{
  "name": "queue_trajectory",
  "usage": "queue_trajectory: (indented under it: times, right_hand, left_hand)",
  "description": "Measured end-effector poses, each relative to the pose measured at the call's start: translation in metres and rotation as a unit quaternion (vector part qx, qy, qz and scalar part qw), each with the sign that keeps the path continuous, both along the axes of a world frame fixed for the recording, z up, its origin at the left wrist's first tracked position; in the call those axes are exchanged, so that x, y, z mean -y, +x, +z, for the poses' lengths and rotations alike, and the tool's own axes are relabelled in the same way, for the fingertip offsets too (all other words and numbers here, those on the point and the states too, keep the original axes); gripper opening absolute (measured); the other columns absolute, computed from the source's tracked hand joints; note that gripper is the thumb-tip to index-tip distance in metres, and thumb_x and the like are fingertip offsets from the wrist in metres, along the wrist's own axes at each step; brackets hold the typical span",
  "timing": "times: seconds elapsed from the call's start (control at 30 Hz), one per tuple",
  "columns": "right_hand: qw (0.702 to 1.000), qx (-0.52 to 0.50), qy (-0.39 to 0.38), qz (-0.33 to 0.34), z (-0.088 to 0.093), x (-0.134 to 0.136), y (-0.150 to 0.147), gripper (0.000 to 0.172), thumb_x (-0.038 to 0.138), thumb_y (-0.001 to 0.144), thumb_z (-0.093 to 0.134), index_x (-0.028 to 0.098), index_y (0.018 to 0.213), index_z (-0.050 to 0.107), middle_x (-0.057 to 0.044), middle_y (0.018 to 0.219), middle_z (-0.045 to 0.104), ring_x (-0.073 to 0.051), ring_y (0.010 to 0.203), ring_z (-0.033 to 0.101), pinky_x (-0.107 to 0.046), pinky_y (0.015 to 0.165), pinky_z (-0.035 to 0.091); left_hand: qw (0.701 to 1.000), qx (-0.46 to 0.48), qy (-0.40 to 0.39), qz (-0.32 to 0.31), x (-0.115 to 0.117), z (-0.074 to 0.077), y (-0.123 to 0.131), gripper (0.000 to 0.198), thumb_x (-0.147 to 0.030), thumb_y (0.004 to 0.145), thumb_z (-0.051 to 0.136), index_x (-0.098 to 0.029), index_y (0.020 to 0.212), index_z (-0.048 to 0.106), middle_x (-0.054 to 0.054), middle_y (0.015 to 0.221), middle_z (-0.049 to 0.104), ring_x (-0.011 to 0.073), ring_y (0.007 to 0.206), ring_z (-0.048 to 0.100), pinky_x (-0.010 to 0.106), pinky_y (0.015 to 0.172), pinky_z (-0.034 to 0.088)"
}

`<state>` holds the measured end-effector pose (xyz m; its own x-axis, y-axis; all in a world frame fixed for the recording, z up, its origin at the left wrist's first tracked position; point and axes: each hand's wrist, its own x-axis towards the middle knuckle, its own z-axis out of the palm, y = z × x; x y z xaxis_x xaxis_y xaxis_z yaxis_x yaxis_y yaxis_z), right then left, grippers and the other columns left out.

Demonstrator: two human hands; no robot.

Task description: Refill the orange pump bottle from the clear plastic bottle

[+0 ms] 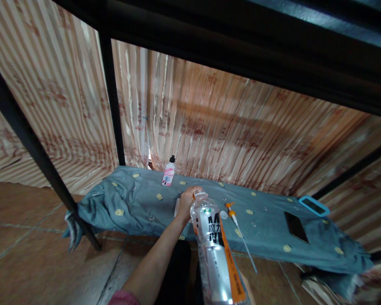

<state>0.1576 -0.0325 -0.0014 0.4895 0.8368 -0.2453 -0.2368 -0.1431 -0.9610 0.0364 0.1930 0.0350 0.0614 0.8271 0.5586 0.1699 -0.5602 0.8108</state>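
The right hand (248, 290), mostly hidden from me, grips the lower part of a big clear bottle (214, 250), tilted above the blue-green cloth (266, 231). Its silver label reads 魔力 beneath a bold black M. The left hand (187, 202) curls by the bottle's mouth; I can't tell what it grasps. Beyond stands a pink-labelled bottle (168, 174), its print too small to read.

Pink-labelled bottle (168, 173), pump (232, 214), phone (296, 226) on cloth (268, 222)
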Motion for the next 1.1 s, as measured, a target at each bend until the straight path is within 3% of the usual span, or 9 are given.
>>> queue_trajectory:
  times: [0.23,0.4,0.9,1.1]
  right_hand:
    - [1.000,-0.017,-0.014,-0.017,-0.0004,-0.0019,-0.0029,0.043,0.061,0.079,0.065,0.018,0.079,0.070,0.004,0.059,0.069,-0.015,0.052,0.065,-0.031,0.060,0.054]
    - [0.999,-0.040,-0.016,-0.029,0.0022,-0.0033,-0.0076,0.051,0.068,0.077,0.063,0.018,0.075,0.069,0.002,0.053,0.068,-0.014,0.048,0.064,-0.031,0.056,0.054]
    - [0.999,-0.037,-0.013,-0.033,-0.0053,-0.0032,-0.0037,0.048,0.064,0.079,0.064,0.017,0.074,0.068,0.006,0.052,0.064,-0.010,0.044,0.060,-0.028,0.052,0.052]
    - [0.997,-0.049,-0.001,-0.051,-0.0003,-0.0041,-0.0094,0.048,0.065,0.072,0.070,0.017,0.070,0.068,0.004,0.048,0.063,-0.011,0.042,0.059,-0.028,0.048,0.052]
  left_hand:
    - [1.000,-0.005,-0.005,-0.001,-0.0008,-0.0009,-0.0001,0.018,-0.034,0.079,0.071,-0.018,0.088,0.072,0.006,0.092,0.074,0.0185,0.084,0.067,0.029,0.080,0.052]
    - [1.000,-0.003,0.005,0.006,-0.0008,-0.0012,0.0002,0.018,-0.034,0.079,0.072,-0.018,0.088,0.071,0.005,0.091,0.073,0.0191,0.084,0.067,0.030,0.079,0.053]
    - [1.000,-0.009,0.010,0.001,0.0004,0.0000,-0.0011,0.020,-0.036,0.081,0.070,-0.018,0.090,0.072,0.006,0.093,0.074,0.0189,0.085,0.067,0.029,0.079,0.052]
    - [1.000,-0.005,0.009,-0.001,0.0005,0.0004,-0.0011,0.020,-0.036,0.082,0.069,-0.017,0.090,0.072,0.007,0.094,0.074,0.0193,0.085,0.067,0.030,0.080,0.052]
